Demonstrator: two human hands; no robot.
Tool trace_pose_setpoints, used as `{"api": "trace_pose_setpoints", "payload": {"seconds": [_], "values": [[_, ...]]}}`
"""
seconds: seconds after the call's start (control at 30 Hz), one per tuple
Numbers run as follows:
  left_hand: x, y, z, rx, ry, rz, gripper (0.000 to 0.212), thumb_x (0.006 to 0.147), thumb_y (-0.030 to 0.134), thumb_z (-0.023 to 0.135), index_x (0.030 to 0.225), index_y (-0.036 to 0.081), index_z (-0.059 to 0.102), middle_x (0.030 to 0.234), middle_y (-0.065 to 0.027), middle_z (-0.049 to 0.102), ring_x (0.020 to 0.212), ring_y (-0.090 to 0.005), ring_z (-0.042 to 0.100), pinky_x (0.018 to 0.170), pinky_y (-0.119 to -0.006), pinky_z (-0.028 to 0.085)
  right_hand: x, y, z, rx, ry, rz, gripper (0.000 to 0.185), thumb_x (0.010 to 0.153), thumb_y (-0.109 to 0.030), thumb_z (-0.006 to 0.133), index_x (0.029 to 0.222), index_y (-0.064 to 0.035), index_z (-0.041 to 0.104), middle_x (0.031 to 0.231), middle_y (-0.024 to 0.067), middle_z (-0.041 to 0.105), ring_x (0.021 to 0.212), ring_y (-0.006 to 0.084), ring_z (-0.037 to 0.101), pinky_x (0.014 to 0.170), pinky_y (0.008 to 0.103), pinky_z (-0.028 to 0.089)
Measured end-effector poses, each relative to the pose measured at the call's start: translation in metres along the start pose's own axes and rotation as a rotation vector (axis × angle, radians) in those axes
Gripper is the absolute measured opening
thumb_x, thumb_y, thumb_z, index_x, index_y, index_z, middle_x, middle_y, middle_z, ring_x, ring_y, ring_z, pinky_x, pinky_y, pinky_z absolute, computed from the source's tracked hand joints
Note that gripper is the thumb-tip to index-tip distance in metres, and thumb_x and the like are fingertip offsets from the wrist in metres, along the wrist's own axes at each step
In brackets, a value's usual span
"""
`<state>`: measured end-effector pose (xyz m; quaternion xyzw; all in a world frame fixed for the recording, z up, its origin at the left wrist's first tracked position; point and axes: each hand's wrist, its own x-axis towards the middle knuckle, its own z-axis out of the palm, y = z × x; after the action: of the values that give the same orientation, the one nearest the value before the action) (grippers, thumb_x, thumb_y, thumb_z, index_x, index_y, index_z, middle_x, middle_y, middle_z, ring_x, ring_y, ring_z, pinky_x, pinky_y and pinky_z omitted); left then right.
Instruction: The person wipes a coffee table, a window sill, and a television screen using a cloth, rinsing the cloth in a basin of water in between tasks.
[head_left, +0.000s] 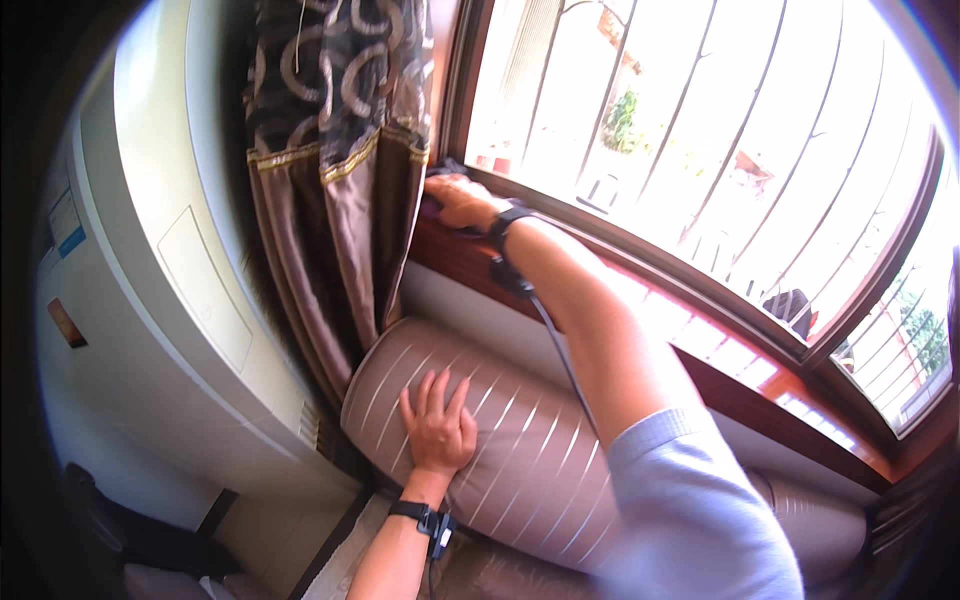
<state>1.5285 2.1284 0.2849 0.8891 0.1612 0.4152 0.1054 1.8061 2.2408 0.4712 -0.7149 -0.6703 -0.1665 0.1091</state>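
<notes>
My left hand (439, 435) rests on the padded sofa backrest (517, 442), palm down with its fingers spread. The backrest is brownish mauve with thin shiny stripes. Reaching across to the far corner of the windowsill, my right hand (466, 204) presses on a dark purple cloth (450, 168), which is bunched around and under it. That hand lies on the reddish-brown wooden windowsill (465, 257), close beside the curtain (375, 240). Part of the cloth is hidden by the hand.
A window frame (660, 277) with bars (679, 116) outside runs above the sill. A tall pale cabinet-like appliance (202, 285) stands at the left, beside the curtain. A dark object (142, 525) is at the lower left. Each wrist wears a black strap (506, 229) with a device and cable.
</notes>
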Motion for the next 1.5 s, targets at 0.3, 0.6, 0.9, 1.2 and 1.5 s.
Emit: {"api": "trace_pose_setpoints", "payload": {"seconds": [0.3,0.6,0.9,1.2,1.5], "values": [[-0.004,-0.002,0.018,0.070,-0.050,0.005,0.038,0.082,0.016,0.042,0.116,0.010,0.057,0.127,-0.0107,0.048,0.124,-0.0295,0.039,0.105,-0.052,0.019,-0.102,-0.003,-0.034,0.123,-0.134,0.152,0.050,0.077,-0.043,0.054,0.123,-0.0219,0.054,0.133,0.0075,0.046,0.118,0.0364,0.045,0.097,0.0469,0.038],[-0.009,-0.012,0.038,0.200,-0.074,0.057,0.040,0.087,0.016,0.035,0.122,0.010,0.054,0.133,-0.0088,0.046,0.128,-0.0269,0.036,0.107,-0.048,0.018,-0.462,0.040,-0.181,-0.057,-0.037,0.433,0.042,0.083,-0.048,0.053,0.119,-0.0255,0.057,0.128,0.0031,0.050,0.115,0.0328,0.046,0.097,0.0432,0.038],[0.026,0.049,0.001,0.476,-0.519,-0.089,0.036,0.086,0.016,0.047,0.121,0.011,0.052,0.136,-0.0093,0.040,0.132,-0.0288,0.029,0.105,-0.054,0.019,-0.740,0.022,-0.299,-0.238,-0.070,1.011,0.043,0.083,-0.044,0.053,0.121,-0.0240,0.056,0.128,0.0044,0.050,0.118,0.0304,0.046,0.098,0.0425,0.039],[-0.098,0.507,0.014,-0.340,-0.411,0.684,0.045,0.080,0.027,0.061,0.121,0.011,0.052,0.132,-0.0122,0.043,0.128,-0.0298,0.034,0.103,-0.053,0.023,-0.886,0.041,-0.363,-0.285,-0.031,1.097,0.041,0.082,-0.045,0.052,0.118,-0.0263,0.057,0.126,0.0016,0.052,0.115,0.0280,0.049,0.096,0.0413,0.041],[-0.157,0.618,0.063,-0.374,-0.396,0.685,0.041,0.078,0.026,0.053,0.114,0.009,0.059,0.121,-0.0138,0.053,0.115,-0.0326,0.046,0.096,-0.052,0.031,-1.086,0.074,-0.446,-0.401,0.018,1.284,0.040,0.080,-0.043,0.052,0.115,-0.0247,0.058,0.118,0.0055,0.057,0.108,0.0287,0.054,0.092,0.0430,0.045]]}}
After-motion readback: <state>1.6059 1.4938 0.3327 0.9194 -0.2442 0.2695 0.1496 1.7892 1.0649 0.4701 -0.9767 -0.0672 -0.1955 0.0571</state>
